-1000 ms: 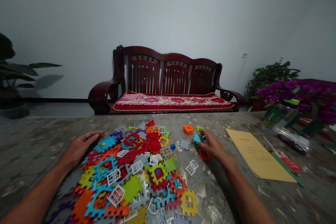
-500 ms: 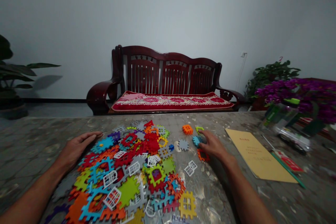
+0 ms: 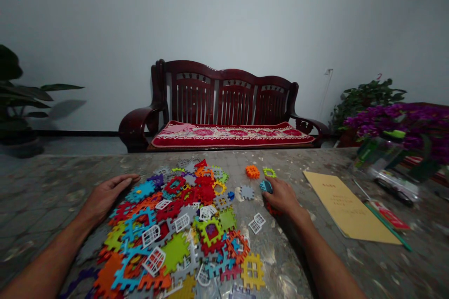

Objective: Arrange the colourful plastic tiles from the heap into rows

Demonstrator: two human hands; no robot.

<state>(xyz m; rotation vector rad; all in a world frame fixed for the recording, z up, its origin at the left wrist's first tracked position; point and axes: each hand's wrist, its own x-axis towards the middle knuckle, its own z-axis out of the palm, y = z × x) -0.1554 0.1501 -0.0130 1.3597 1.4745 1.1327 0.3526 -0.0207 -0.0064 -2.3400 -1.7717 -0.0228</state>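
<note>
My left hand (image 3: 108, 195) rests on the table along the left edge of a pile of interlocking plastic building pieces (image 3: 177, 201), its fingers loosely stretched out and holding nothing. Closest to its fingertips in the pile is a blue piece with a yellow centre (image 3: 141, 191). To the right of the pile, my right hand (image 3: 283, 195) has thumb and fingers around a small blue building piece (image 3: 265, 186) on the table. An orange piece (image 3: 271, 209) lies partly hidden under that hand. Nearby are an orange piece (image 3: 252, 172), a lime frame (image 3: 270, 172) and a grey piece (image 3: 247, 192).
White window pieces (image 3: 257, 223) lie between the pile and my right forearm. Farther right are a tan booklet (image 3: 347, 208), a green pencil (image 3: 387, 226), a clear bottle (image 3: 389, 152) and purple flowers (image 3: 403, 121). A wooden bench (image 3: 224, 103) stands beyond the table (image 3: 280, 252).
My right thumb and fingers have closed in around the small blue piece, and the hand covers more of the orange one. The view has shifted slightly; my left hand stays in place.
</note>
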